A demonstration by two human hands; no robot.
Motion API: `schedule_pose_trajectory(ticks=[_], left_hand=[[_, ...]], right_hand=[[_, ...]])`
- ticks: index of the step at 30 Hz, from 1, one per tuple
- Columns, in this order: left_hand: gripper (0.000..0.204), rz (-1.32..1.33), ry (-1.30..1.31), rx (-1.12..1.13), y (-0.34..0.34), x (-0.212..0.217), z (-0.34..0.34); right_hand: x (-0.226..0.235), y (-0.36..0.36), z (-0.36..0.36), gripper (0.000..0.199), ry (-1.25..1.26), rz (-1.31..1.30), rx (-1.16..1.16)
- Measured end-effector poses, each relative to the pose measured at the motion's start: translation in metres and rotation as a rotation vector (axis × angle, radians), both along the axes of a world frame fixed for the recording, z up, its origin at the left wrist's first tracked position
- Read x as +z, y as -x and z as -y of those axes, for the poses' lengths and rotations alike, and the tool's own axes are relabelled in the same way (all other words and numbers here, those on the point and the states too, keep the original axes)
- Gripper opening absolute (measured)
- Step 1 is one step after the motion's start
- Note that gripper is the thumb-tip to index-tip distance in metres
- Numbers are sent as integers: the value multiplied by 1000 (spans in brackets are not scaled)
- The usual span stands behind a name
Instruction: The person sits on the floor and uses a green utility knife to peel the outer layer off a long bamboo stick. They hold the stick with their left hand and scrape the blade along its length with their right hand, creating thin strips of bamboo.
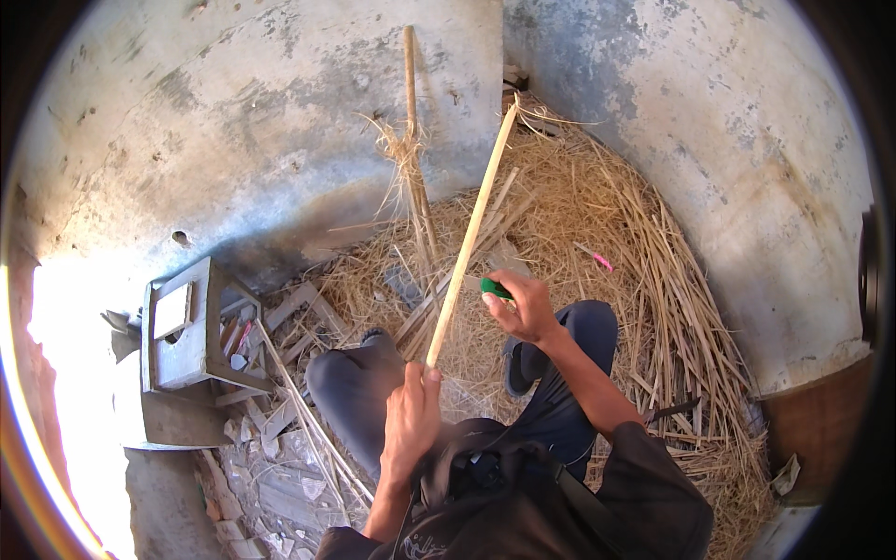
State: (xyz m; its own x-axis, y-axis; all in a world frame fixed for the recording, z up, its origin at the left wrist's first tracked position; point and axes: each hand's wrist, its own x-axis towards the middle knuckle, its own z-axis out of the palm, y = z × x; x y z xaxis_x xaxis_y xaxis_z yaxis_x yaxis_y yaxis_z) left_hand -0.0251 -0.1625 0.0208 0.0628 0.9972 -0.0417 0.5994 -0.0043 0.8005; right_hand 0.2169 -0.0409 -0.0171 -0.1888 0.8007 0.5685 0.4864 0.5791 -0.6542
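Straw covers the floor of this concrete corner. My left hand grips the lower end of a long cane, slanted upward; my right hand closes on a green-handled tool beside it. Judged step: trimming the cane; next stroke needs a steady hold.

I see a concrete floor: straw pile spread beyond my fingers, wood scraps and a grey stool left of them.

Stained concrete walls, straw-strewn floor, wooden stool.
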Motion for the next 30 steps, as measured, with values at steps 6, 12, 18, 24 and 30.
schedule_pose_trajectory(ticks=[6, 12, 18, 24, 30], left_hand=[[28, 102, 16, 39, 8, 4, -5], [29, 80, 69, 42, 3, 9, -6], [28, 84, 88, 23, 0, 7, -4], [25, 25, 69, -23, 0, 3, 2], [21, -19, -74, -88, 5, -5, 11]], right_hand=[[4, 0, 5, 23, -77, 119, 276], [0, 22, 12, 26, -100, 188, 313], [-2, 21, 10, 26, -51, 99, 155], [-5, 9, 2, 27, -63, 23, -9], [7, 5, 3, 25, -99, 104, -12]])
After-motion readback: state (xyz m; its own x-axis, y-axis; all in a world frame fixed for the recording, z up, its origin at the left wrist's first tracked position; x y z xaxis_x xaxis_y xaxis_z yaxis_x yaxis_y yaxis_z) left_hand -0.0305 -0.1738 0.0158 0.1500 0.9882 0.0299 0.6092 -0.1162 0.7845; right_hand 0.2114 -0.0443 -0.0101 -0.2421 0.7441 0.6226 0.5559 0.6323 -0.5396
